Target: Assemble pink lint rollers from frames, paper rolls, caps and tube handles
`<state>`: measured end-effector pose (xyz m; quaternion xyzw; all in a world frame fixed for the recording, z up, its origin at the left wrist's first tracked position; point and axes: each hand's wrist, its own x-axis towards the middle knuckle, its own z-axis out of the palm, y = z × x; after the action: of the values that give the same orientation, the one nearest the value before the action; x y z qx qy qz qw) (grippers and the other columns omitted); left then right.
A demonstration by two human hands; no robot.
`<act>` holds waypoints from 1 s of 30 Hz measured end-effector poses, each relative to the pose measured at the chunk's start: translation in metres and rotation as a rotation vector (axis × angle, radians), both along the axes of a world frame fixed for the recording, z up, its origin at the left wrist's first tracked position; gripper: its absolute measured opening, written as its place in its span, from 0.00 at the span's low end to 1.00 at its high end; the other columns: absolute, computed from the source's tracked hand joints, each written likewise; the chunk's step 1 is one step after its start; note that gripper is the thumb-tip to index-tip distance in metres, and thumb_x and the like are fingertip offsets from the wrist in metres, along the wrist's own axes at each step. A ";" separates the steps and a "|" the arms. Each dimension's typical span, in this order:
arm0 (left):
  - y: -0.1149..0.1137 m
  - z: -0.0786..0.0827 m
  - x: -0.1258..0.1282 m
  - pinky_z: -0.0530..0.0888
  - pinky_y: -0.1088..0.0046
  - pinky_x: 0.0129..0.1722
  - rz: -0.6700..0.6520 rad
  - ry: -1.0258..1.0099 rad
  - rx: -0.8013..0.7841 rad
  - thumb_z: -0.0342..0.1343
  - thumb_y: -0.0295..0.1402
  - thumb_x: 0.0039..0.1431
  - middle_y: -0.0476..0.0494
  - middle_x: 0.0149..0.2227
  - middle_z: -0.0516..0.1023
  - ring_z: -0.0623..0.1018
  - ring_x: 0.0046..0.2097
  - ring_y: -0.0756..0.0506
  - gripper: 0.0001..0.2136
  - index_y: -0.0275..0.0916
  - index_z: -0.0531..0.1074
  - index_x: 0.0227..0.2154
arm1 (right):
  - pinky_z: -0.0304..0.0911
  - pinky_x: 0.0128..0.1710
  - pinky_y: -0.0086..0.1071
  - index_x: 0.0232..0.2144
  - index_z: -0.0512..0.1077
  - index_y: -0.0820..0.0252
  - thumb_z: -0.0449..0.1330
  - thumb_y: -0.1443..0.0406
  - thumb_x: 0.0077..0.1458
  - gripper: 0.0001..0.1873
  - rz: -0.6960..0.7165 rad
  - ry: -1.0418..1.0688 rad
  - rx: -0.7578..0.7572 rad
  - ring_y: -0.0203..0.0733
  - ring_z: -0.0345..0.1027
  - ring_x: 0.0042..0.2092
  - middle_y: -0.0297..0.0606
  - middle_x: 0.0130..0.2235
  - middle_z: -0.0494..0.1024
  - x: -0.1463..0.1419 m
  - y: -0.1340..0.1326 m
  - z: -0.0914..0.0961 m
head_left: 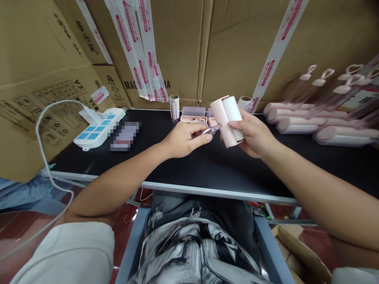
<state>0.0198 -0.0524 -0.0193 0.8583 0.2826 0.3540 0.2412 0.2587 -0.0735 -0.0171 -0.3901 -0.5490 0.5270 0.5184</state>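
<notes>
Above the middle of the black table, my right hand [253,134] is wrapped around a lint roller [224,121] with a pale pink cover and a white roll, held tilted. My left hand [186,138] pinches a short translucent purplish handle [209,131]. Its tip meets the side of the pink cover near a small hole; whether it is fixed there I cannot tell. Behind my hands are a pink shell part [194,119] and a white roll with a purplish handle [174,108] standing upright. Another white roll [244,103] stands behind my right hand.
Several lint rollers with loop-ended translucent handles [299,114] lie at the right. A white power strip [99,128] with a plugged-in cable [40,136] is at the left, beside a pixelated object [124,136]. Taped cardboard [183,47] walls the back edge.
</notes>
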 end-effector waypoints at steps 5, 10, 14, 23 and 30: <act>-0.002 0.003 0.002 0.68 0.76 0.26 -0.108 -0.047 -0.226 0.58 0.49 0.69 0.50 0.25 0.74 0.71 0.24 0.53 0.20 0.38 0.73 0.29 | 0.69 0.31 0.36 0.46 0.74 0.50 0.77 0.49 0.45 0.30 0.000 -0.028 0.059 0.46 0.73 0.35 0.35 0.39 0.80 0.001 0.000 -0.003; -0.004 0.009 0.002 0.65 0.79 0.20 -0.148 -0.034 -0.395 0.58 0.55 0.68 0.51 0.22 0.72 0.70 0.21 0.54 0.24 0.37 0.71 0.28 | 0.71 0.37 0.38 0.50 0.76 0.49 0.76 0.49 0.46 0.31 -0.030 -0.085 0.147 0.51 0.76 0.43 0.38 0.46 0.82 0.003 0.003 -0.006; -0.004 0.011 0.000 0.64 0.80 0.18 -0.161 -0.025 -0.434 0.57 0.58 0.68 0.51 0.22 0.72 0.69 0.20 0.55 0.27 0.37 0.71 0.27 | 0.73 0.44 0.41 0.55 0.75 0.49 0.74 0.48 0.49 0.33 -0.043 -0.168 0.218 0.56 0.76 0.51 0.39 0.52 0.82 0.006 0.005 -0.011; 0.000 0.005 -0.003 0.66 0.81 0.18 -0.174 0.045 -0.543 0.56 0.56 0.70 0.51 0.26 0.74 0.71 0.20 0.55 0.25 0.34 0.76 0.40 | 0.74 0.44 0.42 0.57 0.76 0.49 0.75 0.48 0.50 0.34 -0.018 -0.232 0.230 0.57 0.76 0.51 0.40 0.54 0.81 0.011 0.007 -0.016; -0.003 0.011 -0.006 0.67 0.80 0.18 -0.191 0.057 -0.506 0.55 0.59 0.69 0.51 0.24 0.73 0.70 0.19 0.55 0.27 0.34 0.77 0.40 | 0.73 0.45 0.42 0.59 0.75 0.48 0.74 0.46 0.51 0.36 -0.045 -0.235 0.272 0.57 0.75 0.52 0.39 0.54 0.81 0.005 0.001 -0.020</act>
<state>0.0134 -0.0558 -0.0083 0.8031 0.2867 0.2236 0.4720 0.2633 -0.0729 -0.0368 -0.3876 -0.6631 0.3868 0.5103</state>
